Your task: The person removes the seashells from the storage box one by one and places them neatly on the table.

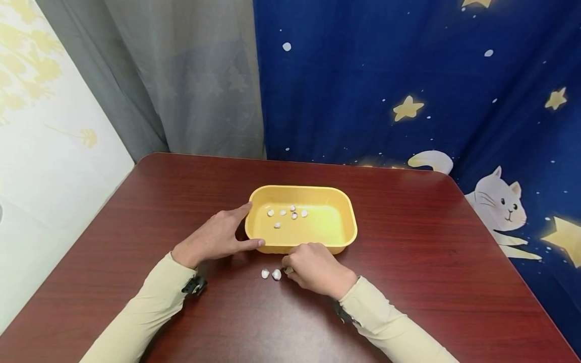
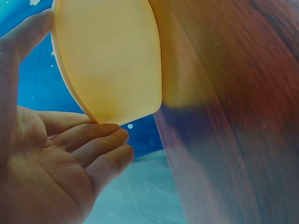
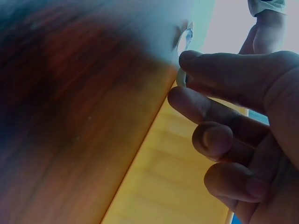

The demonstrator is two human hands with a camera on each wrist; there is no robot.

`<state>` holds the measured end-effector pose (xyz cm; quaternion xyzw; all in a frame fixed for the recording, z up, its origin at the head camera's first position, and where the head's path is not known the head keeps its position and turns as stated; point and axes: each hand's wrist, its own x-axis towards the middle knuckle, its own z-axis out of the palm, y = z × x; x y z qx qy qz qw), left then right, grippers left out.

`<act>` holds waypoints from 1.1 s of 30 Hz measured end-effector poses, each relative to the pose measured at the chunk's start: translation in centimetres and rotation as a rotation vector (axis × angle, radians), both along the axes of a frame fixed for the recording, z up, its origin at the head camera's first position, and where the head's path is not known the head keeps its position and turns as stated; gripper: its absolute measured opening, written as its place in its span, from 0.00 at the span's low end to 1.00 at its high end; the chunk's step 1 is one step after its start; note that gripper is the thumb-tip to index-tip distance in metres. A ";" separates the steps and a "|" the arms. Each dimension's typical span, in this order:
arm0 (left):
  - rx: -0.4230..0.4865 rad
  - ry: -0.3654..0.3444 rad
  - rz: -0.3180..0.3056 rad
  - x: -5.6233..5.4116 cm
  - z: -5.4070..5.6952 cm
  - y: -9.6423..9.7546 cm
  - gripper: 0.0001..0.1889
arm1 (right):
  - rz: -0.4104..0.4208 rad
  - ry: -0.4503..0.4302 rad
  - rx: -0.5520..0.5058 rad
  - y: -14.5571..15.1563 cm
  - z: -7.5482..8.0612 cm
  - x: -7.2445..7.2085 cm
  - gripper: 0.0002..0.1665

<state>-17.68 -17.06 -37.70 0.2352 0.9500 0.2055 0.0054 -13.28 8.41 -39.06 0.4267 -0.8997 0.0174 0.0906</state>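
A yellow plastic basin (image 1: 317, 242) sits on the table, with several small white seashells (image 1: 304, 213) scattered on its floor. My left hand (image 1: 213, 237) steadies the basin's left end, thumb on the front rim and fingers along the left side, nearly straight in the left wrist view. Just in front of the basin, my right hand (image 1: 315, 267) pinches a small pale shell (image 3: 181, 78) between thumb and index finger, close over the tabletop. The other fingers of that hand curl inward. To its left lie two loose shells, a small one (image 1: 265, 274) and a larger one (image 1: 276, 275).
The dark reddish wood table (image 1: 431, 262) has rounded far corners. Behind it hang a grey curtain (image 1: 204, 91) and a blue curtain (image 1: 340, 91) with stars and a cat. A pale patterned sheet (image 1: 45, 176) borders the left side.
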 end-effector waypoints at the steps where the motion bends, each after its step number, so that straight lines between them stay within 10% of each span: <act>1: 0.001 0.000 -0.001 0.0 0.0 0.0 0.55 | -0.001 0.003 0.003 0.0 0.0 0.0 0.06; 33: -0.006 0.007 -0.007 -0.1 0.0 0.0 0.56 | 0.018 -0.021 -0.016 -0.3 0.0 0.2 0.07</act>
